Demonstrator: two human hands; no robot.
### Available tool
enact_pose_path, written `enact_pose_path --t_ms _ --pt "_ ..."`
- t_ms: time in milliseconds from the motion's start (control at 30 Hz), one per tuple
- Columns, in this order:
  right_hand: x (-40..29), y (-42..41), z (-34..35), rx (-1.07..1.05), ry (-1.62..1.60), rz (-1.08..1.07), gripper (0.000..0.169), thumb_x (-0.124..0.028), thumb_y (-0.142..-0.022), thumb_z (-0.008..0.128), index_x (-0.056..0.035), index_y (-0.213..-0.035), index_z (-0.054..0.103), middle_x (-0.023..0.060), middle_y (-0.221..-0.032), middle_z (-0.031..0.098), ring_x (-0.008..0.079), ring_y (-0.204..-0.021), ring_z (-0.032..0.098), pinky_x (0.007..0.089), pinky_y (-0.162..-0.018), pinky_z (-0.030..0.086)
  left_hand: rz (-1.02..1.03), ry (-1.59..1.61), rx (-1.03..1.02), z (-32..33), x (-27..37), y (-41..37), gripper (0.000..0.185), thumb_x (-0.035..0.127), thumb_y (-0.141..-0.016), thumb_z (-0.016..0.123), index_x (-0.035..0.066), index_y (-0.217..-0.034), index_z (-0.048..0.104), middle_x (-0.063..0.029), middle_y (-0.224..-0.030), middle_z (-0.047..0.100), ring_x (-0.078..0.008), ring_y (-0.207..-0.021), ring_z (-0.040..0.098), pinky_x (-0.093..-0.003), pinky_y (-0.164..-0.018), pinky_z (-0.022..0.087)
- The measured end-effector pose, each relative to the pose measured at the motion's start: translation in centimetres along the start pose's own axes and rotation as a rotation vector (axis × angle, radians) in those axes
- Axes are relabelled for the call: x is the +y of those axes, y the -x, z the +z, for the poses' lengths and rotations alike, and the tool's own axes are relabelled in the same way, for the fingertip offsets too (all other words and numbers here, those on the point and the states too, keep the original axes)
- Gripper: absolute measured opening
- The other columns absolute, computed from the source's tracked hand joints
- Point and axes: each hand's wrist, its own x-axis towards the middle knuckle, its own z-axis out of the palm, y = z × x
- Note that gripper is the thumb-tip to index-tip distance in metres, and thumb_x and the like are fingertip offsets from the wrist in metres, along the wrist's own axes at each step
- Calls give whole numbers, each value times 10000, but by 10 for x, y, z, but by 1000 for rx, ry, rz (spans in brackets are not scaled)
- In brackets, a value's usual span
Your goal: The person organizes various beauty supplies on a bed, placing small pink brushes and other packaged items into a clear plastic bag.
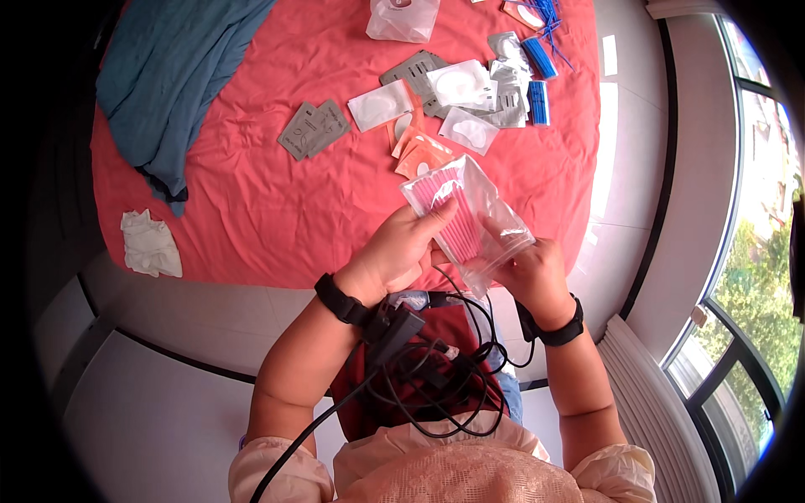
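Observation:
A clear plastic bag [497, 195] holding several thin pink sticks [462, 226] is between my two hands above the bed's front edge. My left hand [405, 248] grips the bag's left side, its thumb pressed over the pink sticks through the film. At the bag's right end, my right hand [534, 273] holds the plastic near its strip-like edge. Some of the right fingers show through the clear film. Whether the bag's mouth is unsealed, I cannot tell. Just beyond the bag lie orange-backed eye pad packets [422, 157].
White eye pad packets [459, 85], grey foil sachets [314, 129] and blue stick bundles [539, 104] lie on the red bedsheet [264, 207]. A translucent bag [402, 22], a blue cloth [170, 82] and a white folded cloth [149, 244] lie farther out. Black cables [434, 377] hang over my lap.

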Motion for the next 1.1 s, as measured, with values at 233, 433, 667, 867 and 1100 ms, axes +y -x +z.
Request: enact_pose_path --t_ms 233,433,667,867,1100 --pt "-5 2 2 -78 -134 139 412 -254 -713 766 -123 -1093 676 88 -584 565 237 -478 550 318 -461 437 51 2 -4 -1 -4 -1 320 237 -963 501 37 -1212 487 -68 -1120 587 -180 -1011 608 -371 -835 542" --pt "4 4 8 -76 -296 148 403 -224 -761 736 -129 -1142 648 106 -625 579 249 -497 561 327 -488 452 75 36 -21 1 -2 -1 296 196 -951 526 33 -1197 506 -60 -1113 593 -171 -1004 606 -348 -825 535" --pt "-1 -5 11 -78 -288 70 441 -189 -802 699 -148 -1228 590 119 -753 634 250 -548 592 337 -518 460 143 154 91 0 -3 -6 256 134 -921 566 17 -1147 529 -66 -1051 606 -168 -946 618 -331 -806 533" --pt "50 -3 2 -30 -414 452 319 -160 -833 655 -125 -1150 638 107 -750 656 171 -569 601 285 -544 463 345 -9 387 -52 22 -1 238 116 -914 578 9 -1125 551 -31 -1009 607 -124 -872 613 -277 -749 507" --pt "150 11 60 -37 -33 587 241 -236 -834 602 -49 -972 666 117 -795 675 258 -718 644 343 -667 493 633 80 415 -59 36 2 299 107 -925 562 18 -1203 495 -49 -1143 563 -160 -1051 560 -346 -910 465"
